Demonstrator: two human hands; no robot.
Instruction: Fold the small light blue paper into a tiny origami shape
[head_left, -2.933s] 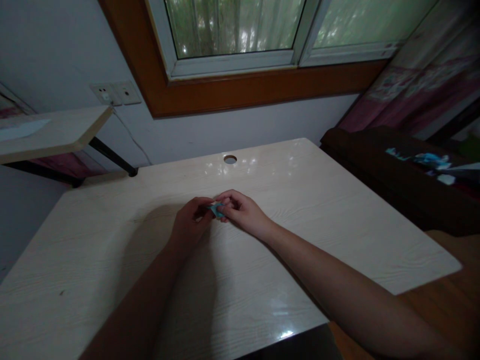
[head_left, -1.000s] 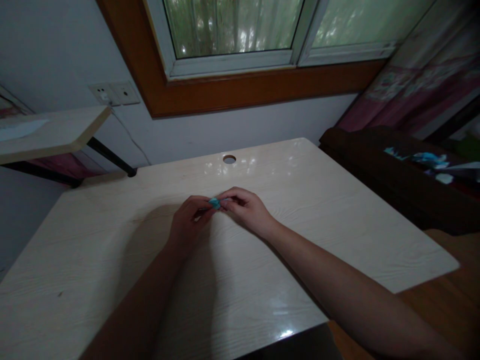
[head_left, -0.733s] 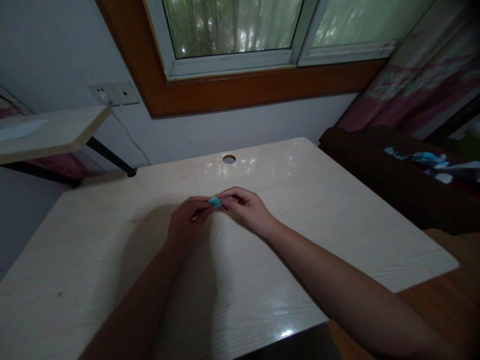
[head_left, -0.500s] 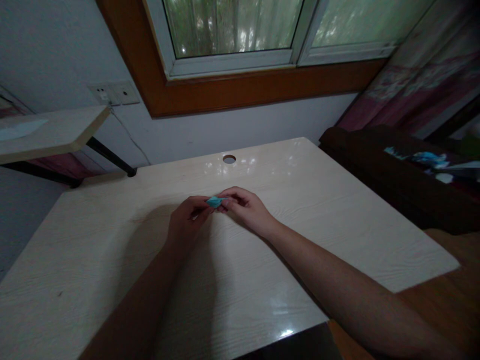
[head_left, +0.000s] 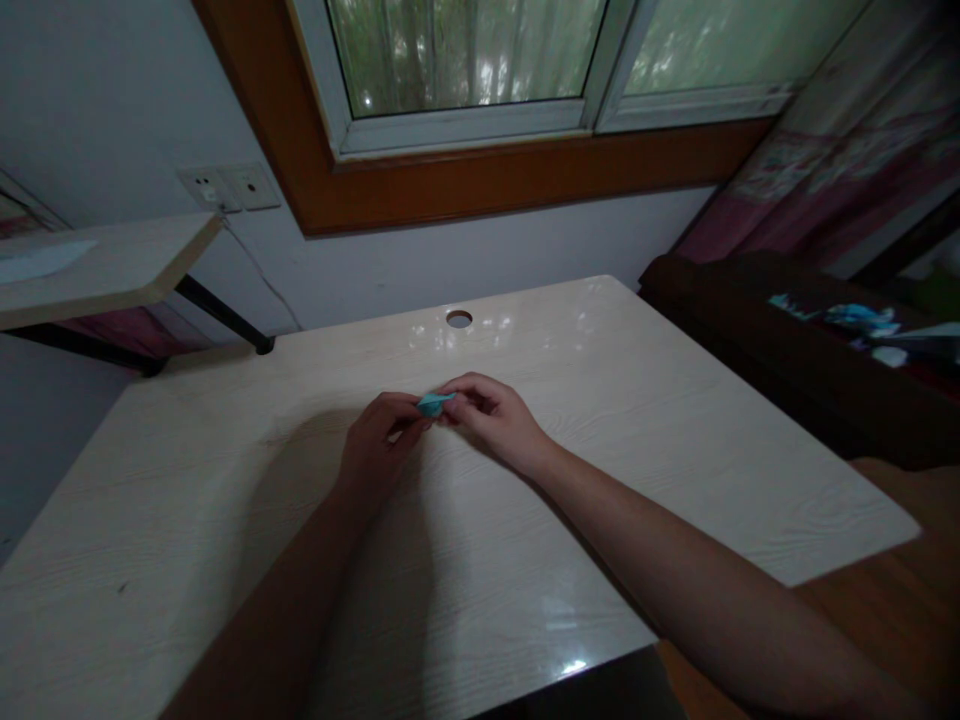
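A small folded piece of light blue paper is pinched between both hands just above the pale wooden desk. My left hand grips its left end with fingertips curled in. My right hand grips the right end, thumb and forefinger closed on it. Most of the paper is hidden by the fingers.
A round cable hole sits near the desk's far edge. A side shelf juts out at the left under a wall socket. A dark couch stands at the right, below a window.
The hands have lifted the blue paper slightly and turned it a little. It now lies flatter between the fingertips. Both arms stay in nearly the same place.
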